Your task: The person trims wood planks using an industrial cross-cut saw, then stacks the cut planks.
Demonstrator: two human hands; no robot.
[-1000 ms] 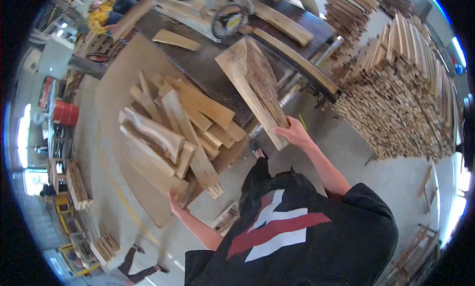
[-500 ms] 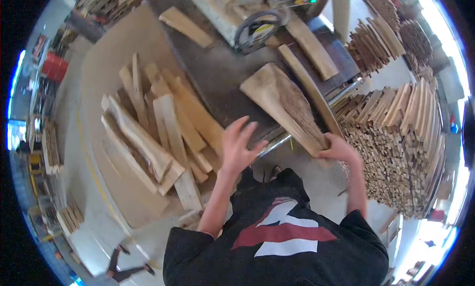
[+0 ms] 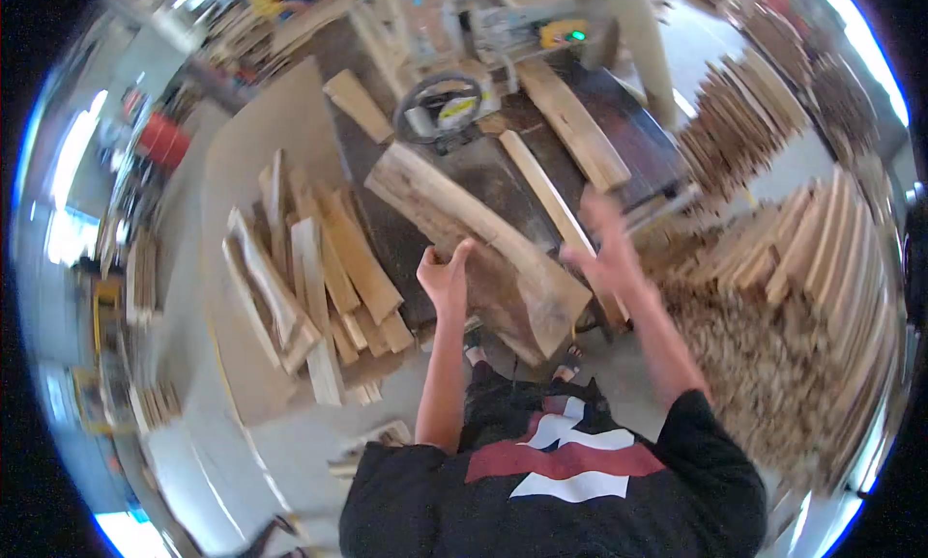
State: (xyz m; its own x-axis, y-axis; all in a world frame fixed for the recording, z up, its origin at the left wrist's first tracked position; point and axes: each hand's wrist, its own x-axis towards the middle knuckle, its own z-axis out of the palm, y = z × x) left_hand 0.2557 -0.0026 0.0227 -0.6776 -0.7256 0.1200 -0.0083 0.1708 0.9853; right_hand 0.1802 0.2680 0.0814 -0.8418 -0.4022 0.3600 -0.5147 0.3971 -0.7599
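Observation:
A wide live-edge wooden board [image 3: 488, 225] with rough brown bark-like wood along one side lies slantwise over the dark machine table, its near end jutting past the front edge. My left hand [image 3: 447, 280] grips the board's left edge near the middle, its fingers partly hidden. My right hand [image 3: 609, 249] is raised off the board at the right, fingers apart and smeared by motion, with nothing in it. Below and behind that hand lies a narrow wooden strip [image 3: 546, 186].
The machine has a black handwheel [image 3: 406, 109]. Another plank [image 3: 575, 123] lies at the right of its table and a short board [image 3: 358, 106] at the left. Several loose boards [image 3: 333, 258] cover the brown sheet at the left. Stacked strips [image 3: 802, 249] stand at the right.
The board has turned around, its wide end now nearer me. My left hand, free before, now holds its left edge; my right hand has let go and lifted away.

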